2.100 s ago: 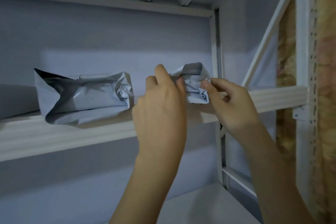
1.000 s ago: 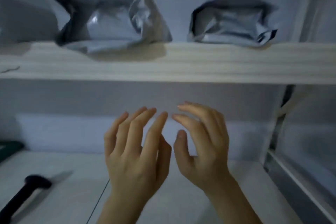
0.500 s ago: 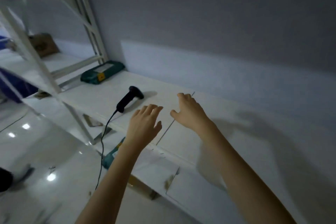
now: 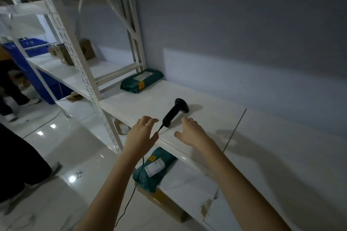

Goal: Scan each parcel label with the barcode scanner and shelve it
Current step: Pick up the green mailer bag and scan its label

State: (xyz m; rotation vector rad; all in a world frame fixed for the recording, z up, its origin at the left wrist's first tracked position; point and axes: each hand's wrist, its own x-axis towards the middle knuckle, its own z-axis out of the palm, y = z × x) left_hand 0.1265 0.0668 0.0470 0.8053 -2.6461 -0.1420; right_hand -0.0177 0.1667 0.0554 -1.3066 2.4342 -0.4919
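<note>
White metal rack against a grey wall; the shelf [image 4: 216,118] held a black scanner [image 4: 173,111] lying flat, cable [image 4: 131,197] trailing off the front edge. Left hand [image 4: 139,134] and right hand [image 4: 189,132] hovered either side of the scanner handle, fingers loosely spread, gripping nothing. 1 green parcel [image 4: 141,80] lay further back on the shelf, another parcel [image 4: 155,169] on the shelf below.

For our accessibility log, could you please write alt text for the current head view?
Two bare, open hands, left hand and right hand, reach toward a black corded barcode scanner lying on a white shelf, not yet touching it. A green labelled parcel lies farther back on that shelf, and another green parcel sits on the shelf below.
</note>
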